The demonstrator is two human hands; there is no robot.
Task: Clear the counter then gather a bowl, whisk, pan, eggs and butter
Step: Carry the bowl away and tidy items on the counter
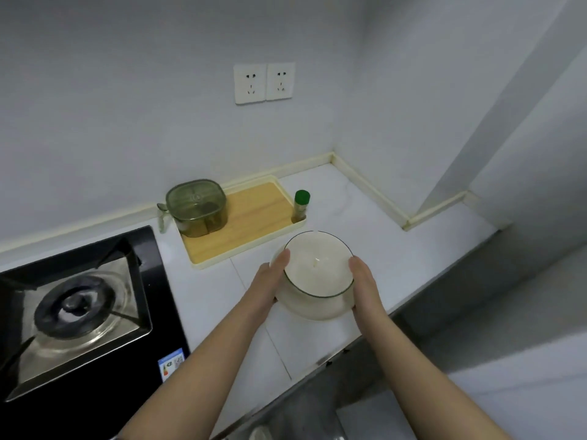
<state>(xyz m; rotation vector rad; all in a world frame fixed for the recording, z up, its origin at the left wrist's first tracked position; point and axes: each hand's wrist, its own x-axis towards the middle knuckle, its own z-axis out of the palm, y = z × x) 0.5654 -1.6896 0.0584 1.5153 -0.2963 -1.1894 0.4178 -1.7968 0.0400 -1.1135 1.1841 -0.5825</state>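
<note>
1. Grip state: my left hand (270,282) and my right hand (365,285) both grasp the white, round, deep, ceramic-looking bowl (317,274) with a thin dark rim line. Each palm presses an opposite wall and each thumb lies up towards the rim. My other fingers are hidden beneath the bowl.
2. Location: the bowl is at the white tiled counter (397,242), close to its front edge. I cannot tell whether the base rests on the counter or hangs just clear of it.
3. Governing relation: the bowl lies directly between my hands, mouth upward and roughly level. It is round, so it has no long axis to align. Neither hand is nearer, and the load is shared evenly left and right.
4. Neighbours: the cream-rimmed rectangular tray with a wood-coloured base (254,217) sits just beyond the bowl, against the back edge. It carries a green translucent square lidded container (197,206) at its left end and a small green-capped spice bottle (301,206) at its right end. The black glass gas hob (79,312) occupies the counter's left end.
5. Step in hand, as I judge it: placing the bowl, the first gathered item. No whisk, pan, eggs or butter are in view.
6. Next move requirement: lower straight down, then release both hands outward together. An uneven release could tip the bowl towards the front edge.
</note>
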